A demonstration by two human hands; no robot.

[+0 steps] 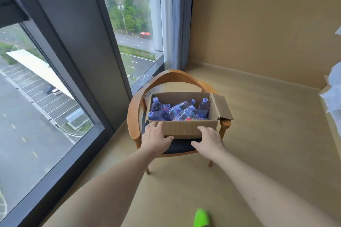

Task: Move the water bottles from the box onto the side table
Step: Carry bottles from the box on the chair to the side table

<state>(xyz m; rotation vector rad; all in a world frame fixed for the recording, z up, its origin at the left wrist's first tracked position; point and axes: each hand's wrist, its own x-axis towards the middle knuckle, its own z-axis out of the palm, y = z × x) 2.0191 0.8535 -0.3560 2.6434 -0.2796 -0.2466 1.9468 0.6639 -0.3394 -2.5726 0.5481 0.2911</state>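
Hands (156, 135) (209, 139) near box (184, 127); bottles (180, 111) seemingly jumbled.

A wooden armchair (134, 114) with a dark seat cushion stands on the pale wood floor (267, 134), bearing an open cardboard box (184, 127) on its seat.

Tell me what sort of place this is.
Probably a room high up in a hotel or apartment building: the tall window looks down on a car park and road, a curtain hangs in the corner, and a wooden armchair holds a cardboard box of water bottles.
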